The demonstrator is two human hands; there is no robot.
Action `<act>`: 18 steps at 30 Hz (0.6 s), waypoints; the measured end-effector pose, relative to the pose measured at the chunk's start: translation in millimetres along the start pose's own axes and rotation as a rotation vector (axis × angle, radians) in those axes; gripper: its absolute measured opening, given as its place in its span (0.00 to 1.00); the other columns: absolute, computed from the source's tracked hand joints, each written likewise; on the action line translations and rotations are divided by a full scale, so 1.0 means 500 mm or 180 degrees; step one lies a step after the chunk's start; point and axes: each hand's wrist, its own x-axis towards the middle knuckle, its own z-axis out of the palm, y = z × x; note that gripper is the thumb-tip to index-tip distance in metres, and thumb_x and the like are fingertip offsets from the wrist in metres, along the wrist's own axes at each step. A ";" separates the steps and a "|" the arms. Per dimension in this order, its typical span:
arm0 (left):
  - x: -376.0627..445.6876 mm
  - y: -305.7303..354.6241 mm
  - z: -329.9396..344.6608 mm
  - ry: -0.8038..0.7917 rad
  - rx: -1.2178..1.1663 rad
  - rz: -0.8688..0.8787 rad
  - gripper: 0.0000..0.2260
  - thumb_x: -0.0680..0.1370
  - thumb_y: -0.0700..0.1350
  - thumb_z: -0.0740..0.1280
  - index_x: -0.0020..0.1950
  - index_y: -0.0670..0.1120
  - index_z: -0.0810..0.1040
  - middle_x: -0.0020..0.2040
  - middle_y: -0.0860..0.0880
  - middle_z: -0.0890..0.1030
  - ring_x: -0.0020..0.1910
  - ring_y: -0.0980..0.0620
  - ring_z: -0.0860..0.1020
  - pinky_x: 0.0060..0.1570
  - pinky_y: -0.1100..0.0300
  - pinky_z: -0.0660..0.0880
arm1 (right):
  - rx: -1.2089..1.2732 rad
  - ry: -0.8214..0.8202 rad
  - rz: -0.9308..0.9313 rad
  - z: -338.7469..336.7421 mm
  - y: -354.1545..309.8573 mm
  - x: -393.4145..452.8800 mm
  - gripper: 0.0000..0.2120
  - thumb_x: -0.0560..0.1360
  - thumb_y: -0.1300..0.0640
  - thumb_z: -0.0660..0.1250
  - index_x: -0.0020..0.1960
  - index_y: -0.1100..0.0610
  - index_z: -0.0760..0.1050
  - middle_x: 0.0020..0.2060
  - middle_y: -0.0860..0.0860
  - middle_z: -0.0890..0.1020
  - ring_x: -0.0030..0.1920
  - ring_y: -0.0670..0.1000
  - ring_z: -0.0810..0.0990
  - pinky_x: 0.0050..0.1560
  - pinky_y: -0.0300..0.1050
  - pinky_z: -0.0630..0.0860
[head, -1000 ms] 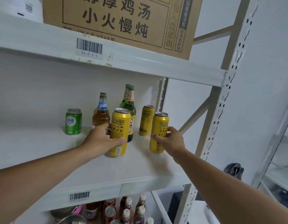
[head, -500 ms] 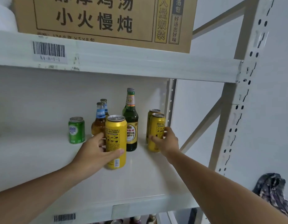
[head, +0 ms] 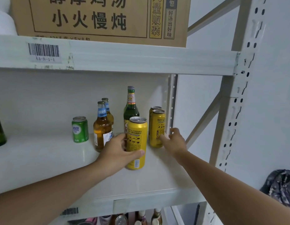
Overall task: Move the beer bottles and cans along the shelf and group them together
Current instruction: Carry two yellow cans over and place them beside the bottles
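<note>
Yellow can (head: 136, 142), gripped by the left hand (head: 118, 152), now stands further right on the white shelf (head: 43, 161), before the green bottle (head: 131, 109), while the right hand (head: 173, 140), fingers loosened and spread, rests against a second yellow can (head: 157, 127) by the rear post.

White metal racking (head: 241, 88) with perforated uprights and diagonal braces stands against plain white walls (head: 277, 111); a printed cardboard carton (head: 98, 18) sits on the upper shelf (head: 141, 57), barcode label (head: 43, 51) on its edge; lighting flat, even.
</note>
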 end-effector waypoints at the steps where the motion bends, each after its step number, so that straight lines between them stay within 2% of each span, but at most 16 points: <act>1: 0.006 0.007 0.015 -0.0005 0.0045 0.0014 0.22 0.71 0.53 0.84 0.61 0.60 0.79 0.57 0.60 0.87 0.57 0.58 0.86 0.60 0.56 0.83 | -0.0112 0.0087 -0.0004 -0.011 0.003 -0.010 0.30 0.81 0.45 0.69 0.78 0.55 0.66 0.71 0.56 0.78 0.68 0.59 0.79 0.64 0.56 0.79; 3: 0.019 0.022 0.046 -0.0042 0.0138 0.0049 0.21 0.72 0.53 0.83 0.59 0.63 0.78 0.54 0.63 0.85 0.55 0.61 0.84 0.58 0.59 0.82 | -0.0243 0.0260 -0.0018 -0.035 0.006 -0.035 0.21 0.83 0.52 0.65 0.74 0.56 0.68 0.66 0.57 0.80 0.63 0.60 0.80 0.62 0.59 0.80; 5: 0.030 0.034 0.080 -0.0055 0.0197 0.0064 0.21 0.72 0.53 0.83 0.59 0.62 0.78 0.54 0.62 0.84 0.54 0.62 0.83 0.56 0.60 0.81 | -0.0266 0.0333 -0.0008 -0.053 0.008 -0.064 0.17 0.83 0.57 0.62 0.71 0.56 0.69 0.62 0.57 0.82 0.58 0.60 0.81 0.59 0.58 0.81; 8: 0.044 0.043 0.137 0.0058 0.0223 -0.0025 0.23 0.73 0.53 0.82 0.64 0.54 0.79 0.58 0.55 0.85 0.58 0.53 0.84 0.59 0.54 0.82 | -0.0293 0.0331 -0.0058 -0.068 0.004 -0.105 0.13 0.82 0.59 0.59 0.66 0.54 0.70 0.57 0.55 0.81 0.54 0.59 0.82 0.55 0.56 0.82; 13: 0.067 0.065 0.199 0.0257 0.0547 -0.0181 0.27 0.75 0.56 0.80 0.69 0.49 0.76 0.63 0.50 0.84 0.60 0.48 0.83 0.61 0.49 0.81 | -0.0280 0.0304 -0.0169 -0.080 0.011 -0.151 0.11 0.83 0.58 0.60 0.64 0.51 0.71 0.51 0.46 0.79 0.47 0.47 0.79 0.40 0.45 0.74; 15: 0.079 0.072 0.211 0.0271 0.0754 -0.0263 0.27 0.76 0.56 0.79 0.70 0.47 0.76 0.64 0.48 0.83 0.61 0.46 0.83 0.62 0.47 0.81 | -0.0226 0.0289 -0.0182 -0.085 0.019 -0.165 0.10 0.82 0.58 0.61 0.62 0.50 0.71 0.50 0.46 0.79 0.46 0.47 0.79 0.40 0.45 0.76; 18: 0.098 0.081 0.221 0.0267 0.1029 -0.0381 0.28 0.77 0.56 0.77 0.71 0.45 0.74 0.67 0.45 0.82 0.63 0.43 0.82 0.63 0.48 0.80 | -0.0213 0.0230 -0.0140 -0.091 0.026 -0.179 0.10 0.81 0.58 0.62 0.61 0.50 0.71 0.52 0.48 0.80 0.49 0.50 0.81 0.48 0.51 0.81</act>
